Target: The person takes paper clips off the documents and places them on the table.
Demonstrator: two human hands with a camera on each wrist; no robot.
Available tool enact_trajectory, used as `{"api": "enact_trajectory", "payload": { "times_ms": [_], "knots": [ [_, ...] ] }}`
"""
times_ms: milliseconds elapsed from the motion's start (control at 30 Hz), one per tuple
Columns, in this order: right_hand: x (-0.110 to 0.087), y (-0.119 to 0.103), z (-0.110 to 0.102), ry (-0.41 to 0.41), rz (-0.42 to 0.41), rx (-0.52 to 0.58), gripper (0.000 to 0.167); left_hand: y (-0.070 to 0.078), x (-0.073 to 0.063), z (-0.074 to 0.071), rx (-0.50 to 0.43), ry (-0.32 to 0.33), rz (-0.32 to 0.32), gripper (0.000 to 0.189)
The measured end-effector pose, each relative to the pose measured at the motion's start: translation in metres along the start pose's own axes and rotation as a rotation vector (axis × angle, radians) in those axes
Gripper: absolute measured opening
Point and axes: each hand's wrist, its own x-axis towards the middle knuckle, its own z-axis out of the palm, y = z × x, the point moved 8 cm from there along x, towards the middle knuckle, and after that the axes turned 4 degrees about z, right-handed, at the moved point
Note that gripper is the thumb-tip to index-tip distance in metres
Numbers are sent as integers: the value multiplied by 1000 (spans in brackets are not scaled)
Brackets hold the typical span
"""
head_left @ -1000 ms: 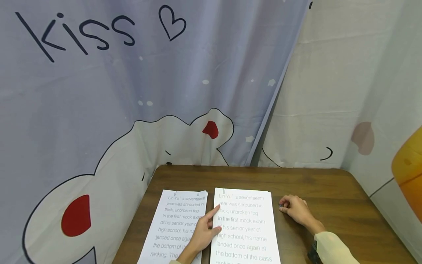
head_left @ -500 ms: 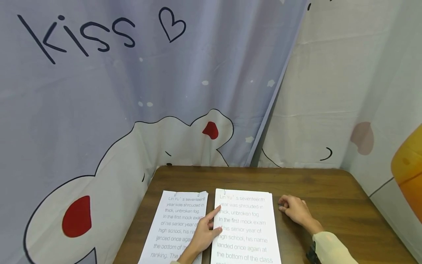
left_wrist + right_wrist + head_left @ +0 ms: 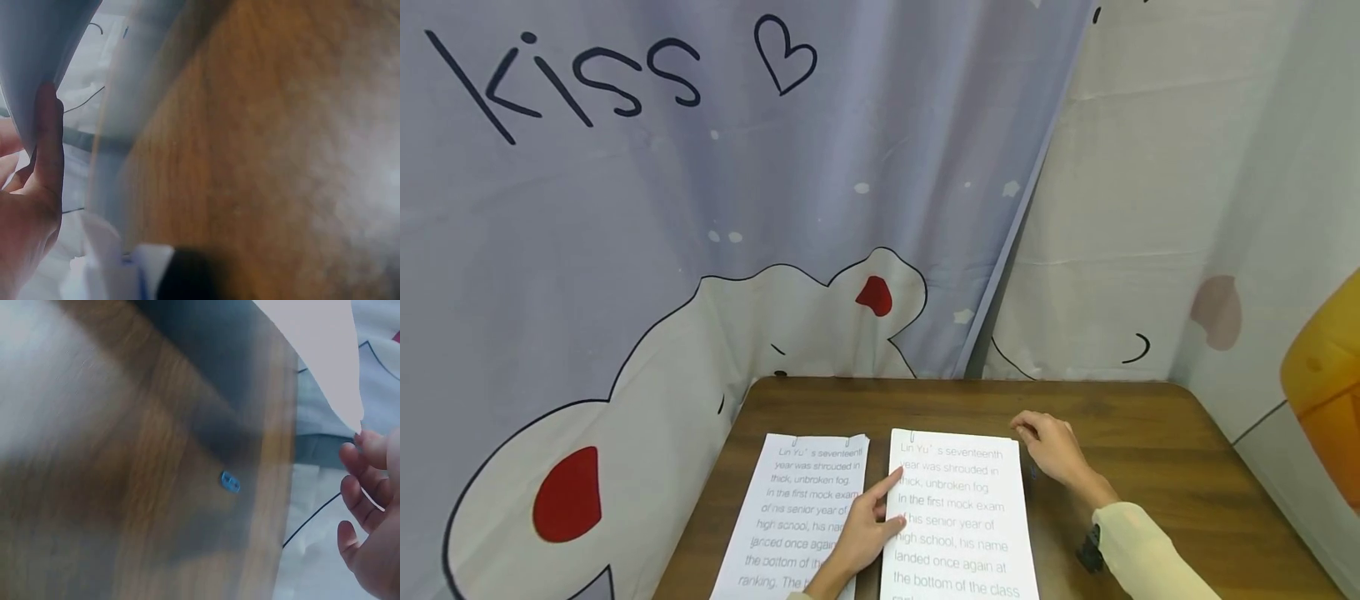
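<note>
A stack of printed paper [image 3: 955, 517] stands lifted and faces the person. My left hand [image 3: 865, 533] holds its left edge, with the index finger and thumb at the front in the head view. The left wrist view shows that hand's fingers [image 3: 49, 137] on both sides of the sheets. At the upper right corner, my right hand [image 3: 1056, 450] curls its fingers, and the thumb and a fingertip pinch the corner of the paper [image 3: 331, 369] in the right wrist view. A small blue paper clip [image 3: 230, 481] lies on the table, apart from the hand.
A second printed stack [image 3: 805, 500], with clips along its top edge, lies to the left on the brown wooden table [image 3: 1105, 408]. One silver clip [image 3: 912, 436] sits on the top of the stack in hand. A patterned curtain [image 3: 820, 208] hangs behind the table.
My right hand has moved up and left from the blue paper clip to the stack's upper right corner. The clip now shows on the table. The left hand keeps its hold.
</note>
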Motion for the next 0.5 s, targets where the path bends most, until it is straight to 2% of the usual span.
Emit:
{"api": "enact_trajectory", "payload": {
  "times_ms": [233,500],
  "knots": [
    [8,-19,3,43,-41,22,14,0,2,0,5,2,-9,77],
    [16,-40,14,12,-81,23,13,1,3,0,-6,0,0,77]
  ]
}}
